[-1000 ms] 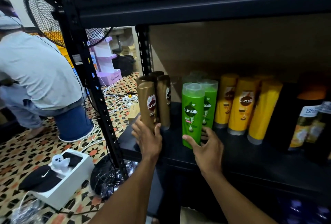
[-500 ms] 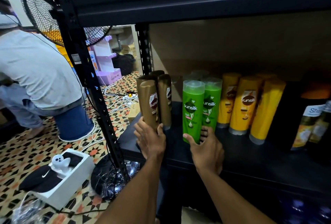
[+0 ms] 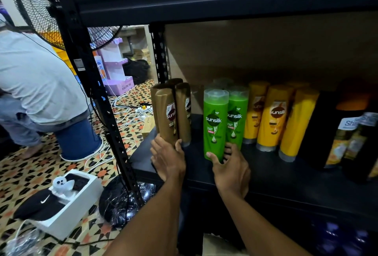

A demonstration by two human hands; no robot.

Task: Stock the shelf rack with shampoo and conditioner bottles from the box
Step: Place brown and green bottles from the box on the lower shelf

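**Green plastic shampoo bottle [image 3: 215,125] needs a slow, straight push**

It stands upright near the front of the black metal shelf [image 3: 286,176], close beside another green bottle [image 3: 237,116]. The right hand [image 3: 231,170] holds its bottom end, with the thumb on one side and the fingers curled round the other. The left hand [image 3: 167,159] grips the bottom of a tall golden-brown plastic bottle [image 3: 166,116] at the left end of the shelf.

To do this well, I think both bottles should slide back slowly. Hold them low, keep them standing straight, and leave the labels facing the front. A fast push could tip the bottles behind, or the yellow bottles [image 3: 274,116] next to them.
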